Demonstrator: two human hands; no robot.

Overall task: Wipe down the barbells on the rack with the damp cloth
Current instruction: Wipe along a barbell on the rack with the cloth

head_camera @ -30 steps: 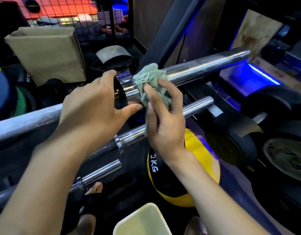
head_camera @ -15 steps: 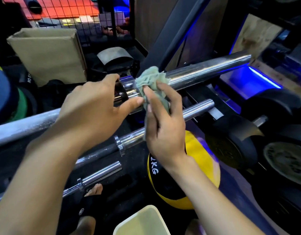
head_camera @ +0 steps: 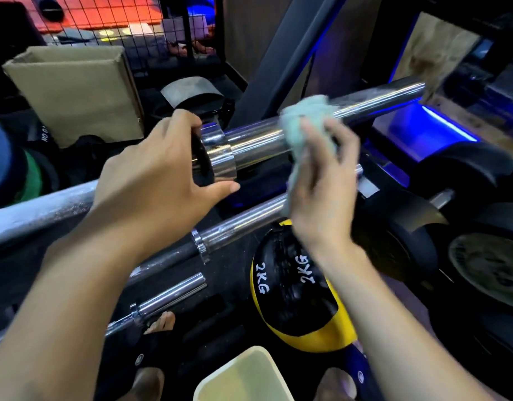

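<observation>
The top barbell [head_camera: 258, 143] runs from lower left to upper right, its chrome sleeve shiny and its shaft dusted white. My left hand [head_camera: 160, 180] grips the bar at the sleeve collar. My right hand [head_camera: 324, 183] holds a pale green cloth [head_camera: 304, 123] wrapped over the sleeve, partway along it. Two more barbells lie lower on the rack: a second barbell [head_camera: 243, 224] and a third barbell [head_camera: 168, 299] below it.
A black and yellow 2 kg ball [head_camera: 295, 290] sits under my right wrist. A cream bucket rim [head_camera: 249, 374] shows at the bottom. A cardboard box [head_camera: 76, 88] stands behind the bar at left. Black weight plates [head_camera: 486, 270] crowd the right side.
My right hand has slid the cloth to the right along the sleeve, away from the collar. My left hand has kept its grip at the collar.
</observation>
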